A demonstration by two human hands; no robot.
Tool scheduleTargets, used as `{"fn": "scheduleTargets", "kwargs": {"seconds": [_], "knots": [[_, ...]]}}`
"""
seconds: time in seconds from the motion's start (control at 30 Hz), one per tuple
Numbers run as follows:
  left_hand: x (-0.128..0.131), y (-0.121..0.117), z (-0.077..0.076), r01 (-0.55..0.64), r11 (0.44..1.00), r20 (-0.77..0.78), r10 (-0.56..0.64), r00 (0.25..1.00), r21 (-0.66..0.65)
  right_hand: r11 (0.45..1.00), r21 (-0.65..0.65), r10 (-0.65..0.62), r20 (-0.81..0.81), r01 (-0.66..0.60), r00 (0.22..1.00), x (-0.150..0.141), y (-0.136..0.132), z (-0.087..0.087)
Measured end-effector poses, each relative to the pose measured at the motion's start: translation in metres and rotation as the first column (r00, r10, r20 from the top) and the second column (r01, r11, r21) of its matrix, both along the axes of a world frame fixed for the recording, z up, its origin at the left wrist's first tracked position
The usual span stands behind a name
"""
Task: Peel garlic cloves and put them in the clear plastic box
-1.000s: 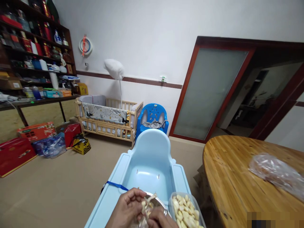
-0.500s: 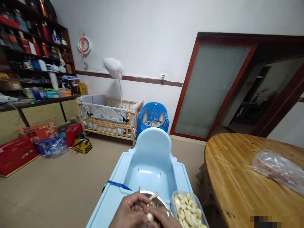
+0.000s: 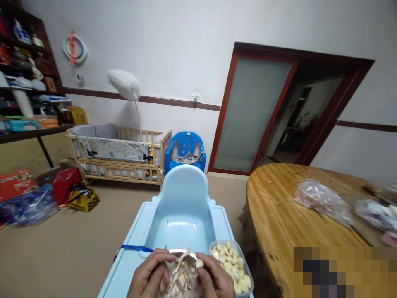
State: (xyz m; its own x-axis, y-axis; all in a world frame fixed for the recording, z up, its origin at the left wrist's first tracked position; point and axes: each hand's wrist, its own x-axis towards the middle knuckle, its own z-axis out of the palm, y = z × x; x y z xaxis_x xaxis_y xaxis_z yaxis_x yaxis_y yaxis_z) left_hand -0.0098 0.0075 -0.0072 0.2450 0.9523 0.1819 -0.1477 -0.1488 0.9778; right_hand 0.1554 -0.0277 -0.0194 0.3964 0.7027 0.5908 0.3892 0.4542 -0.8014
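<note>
At the bottom edge, my left hand [image 3: 149, 277] pinches papery garlic skins [image 3: 180, 273] over a metal bowl [image 3: 178, 252]. My right hand [image 3: 215, 279], with a ring on one finger, holds a peeled garlic clove [image 3: 199, 263] between thumb and fingertips. Just right of it stands a clear plastic tub [image 3: 245, 271] filled with several peeled cloves [image 3: 228, 256]. Bowl and tub rest on the tray of a pale blue baby chair [image 3: 182, 207]. Both hands are cut off by the frame's lower edge.
A round wooden table [image 3: 279, 215] stands to the right with plastic bags [image 3: 321, 198] on it. Beyond the chair are a blue plastic chair [image 3: 185, 149], a wooden crib [image 3: 120, 157], shelves [image 3: 21, 82] and boxes on the floor at left. An open doorway [image 3: 297, 120] is behind.
The view has swung to the right, showing more of the table. My hands have drawn apart: the peeled clove is now in my right fingers and the skins in my left.
</note>
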Motion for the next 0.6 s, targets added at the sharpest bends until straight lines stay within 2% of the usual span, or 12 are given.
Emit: {"fn": "scheduleTargets", "kwargs": {"seconds": [0.13,0.23,0.33,0.4,0.47,0.53,0.6], "knots": [[-0.002,0.004,-0.009,-0.055,0.998,-0.061,0.057,0.997,0.031,0.988,-0.141,-0.096,-0.257,0.061,0.962,0.023,-0.006,0.016],[-0.004,0.008,-0.012,-0.072,0.993,-0.119,0.083,0.989,0.095,0.968,-0.238,-0.149,-0.317,0.074,0.937,0.045,-0.012,0.023],[-0.006,0.011,-0.012,-0.147,0.973,-0.169,0.178,0.969,0.178,0.938,-0.294,-0.240,-0.164,0.185,0.957,0.067,-0.017,0.024],[-0.005,0.014,-0.011,-0.174,0.963,-0.185,0.213,0.959,0.208,0.915,-0.305,-0.260,0.053,0.264,0.964,0.079,-0.019,0.020],[-0.004,0.015,-0.010,-0.185,0.960,-0.184,0.225,0.957,0.212,0.904,-0.307,-0.223,0.255,0.297,0.941,0.087,-0.020,0.015],[-0.003,0.016,-0.009,-0.204,0.956,-0.170,0.242,0.955,0.212,0.899,-0.320,-0.183,0.348,0.300,0.920,0.091,-0.020,0.011],[-0.002,0.016,-0.006,-0.230,0.951,-0.136,0.260,0.956,0.205,0.904,-0.302,-0.184,0.367,0.304,0.912,0.092,-0.022,0.011]]}}
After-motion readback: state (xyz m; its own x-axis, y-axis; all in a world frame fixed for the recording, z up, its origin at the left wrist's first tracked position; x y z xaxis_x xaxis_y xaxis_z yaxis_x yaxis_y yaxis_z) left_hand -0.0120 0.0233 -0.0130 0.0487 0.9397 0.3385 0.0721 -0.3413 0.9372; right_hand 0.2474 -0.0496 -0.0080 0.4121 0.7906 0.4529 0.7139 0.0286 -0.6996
